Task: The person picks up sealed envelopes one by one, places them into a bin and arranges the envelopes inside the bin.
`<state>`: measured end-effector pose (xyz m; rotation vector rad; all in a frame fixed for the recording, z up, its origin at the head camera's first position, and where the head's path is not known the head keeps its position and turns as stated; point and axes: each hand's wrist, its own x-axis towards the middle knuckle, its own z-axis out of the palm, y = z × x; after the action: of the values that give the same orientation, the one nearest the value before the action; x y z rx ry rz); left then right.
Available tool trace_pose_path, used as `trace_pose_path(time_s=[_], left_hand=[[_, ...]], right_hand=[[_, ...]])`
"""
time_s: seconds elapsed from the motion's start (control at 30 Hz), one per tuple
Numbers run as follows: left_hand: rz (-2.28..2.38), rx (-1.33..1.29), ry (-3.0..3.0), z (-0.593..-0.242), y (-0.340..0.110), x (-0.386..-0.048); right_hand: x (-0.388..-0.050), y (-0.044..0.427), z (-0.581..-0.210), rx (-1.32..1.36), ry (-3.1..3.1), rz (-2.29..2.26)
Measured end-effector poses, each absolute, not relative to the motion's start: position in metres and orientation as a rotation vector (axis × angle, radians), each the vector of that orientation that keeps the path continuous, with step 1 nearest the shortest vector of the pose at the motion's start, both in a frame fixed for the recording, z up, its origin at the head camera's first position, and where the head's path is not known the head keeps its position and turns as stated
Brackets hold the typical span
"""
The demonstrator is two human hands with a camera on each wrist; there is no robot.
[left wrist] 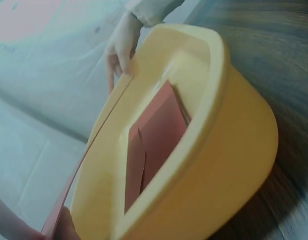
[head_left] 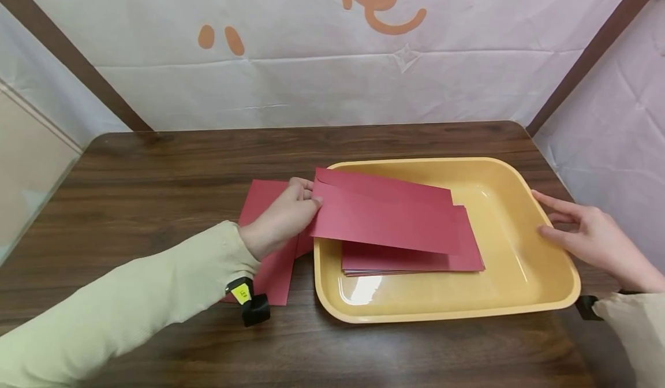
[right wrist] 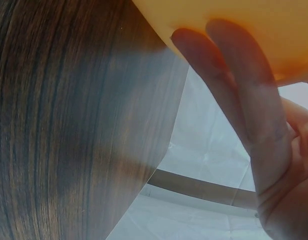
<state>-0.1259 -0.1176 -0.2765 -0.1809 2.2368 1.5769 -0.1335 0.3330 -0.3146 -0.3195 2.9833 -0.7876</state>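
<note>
My left hand (head_left: 283, 212) pinches the left end of a red envelope (head_left: 384, 209) between thumb and fingers. The envelope is held flat and slightly tilted above a yellow plastic basin (head_left: 509, 295), reaching over its left rim. Beneath it, a stack of red envelopes (head_left: 415, 262) lies on the basin's floor, partly covered from above. My right hand (head_left: 592, 232) holds the basin's right rim, and its fingers (right wrist: 244, 75) lie against the outer wall in the right wrist view. More red envelopes (head_left: 275, 278) lie on the table under my left forearm, partly hidden.
The basin stands on a dark wood-grain table (head_left: 156, 203). A pale printed cloth (head_left: 312, 88) hangs behind the table's far edge, with brown posts (head_left: 78, 53) at the corners. A black wrist strap with a yellow label (head_left: 241, 291) is on the left sleeve.
</note>
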Motion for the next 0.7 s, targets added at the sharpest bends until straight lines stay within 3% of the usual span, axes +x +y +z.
trace_pose_path(time_s=[0.7], left_hand=[[1.445,-0.059,2.263,-0.293,-0.081,-0.125]], right_hand=[[-0.134,0.330,-0.316,-0.322,2.966,-0.812]])
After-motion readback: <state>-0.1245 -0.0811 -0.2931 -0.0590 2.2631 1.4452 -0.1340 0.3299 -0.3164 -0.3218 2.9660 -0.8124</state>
